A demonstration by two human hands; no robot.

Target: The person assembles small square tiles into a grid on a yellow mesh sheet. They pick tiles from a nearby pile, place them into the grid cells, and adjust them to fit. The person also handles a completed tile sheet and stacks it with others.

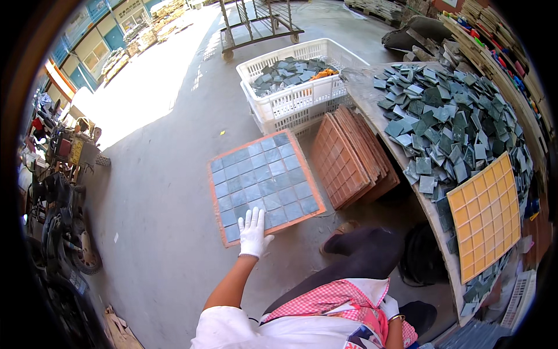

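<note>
My left hand (254, 234), in a white glove, lies flat with its fingers stretched out over the near edge of a filled grid tray. The tray has an orange-red rim (217, 205) and holds rows of square grey-blue stone tiles (260, 175), one in each compartment. Close against my body, partly behind the pink checked apron (325, 299), is my right hand (390, 306), also gloved in white. Its fingers are hidden, so I cannot see whether it holds anything.
Several orange-brown grid trays (343, 160) lean together beside the filled one. On the right, a table (372, 96) bears heaped loose tiles (442, 116) and a yellow grid tray (487, 215). White crates (279, 107) and a wheeled metal cart (261, 32) stand beyond; motorbikes (64, 227) are left.
</note>
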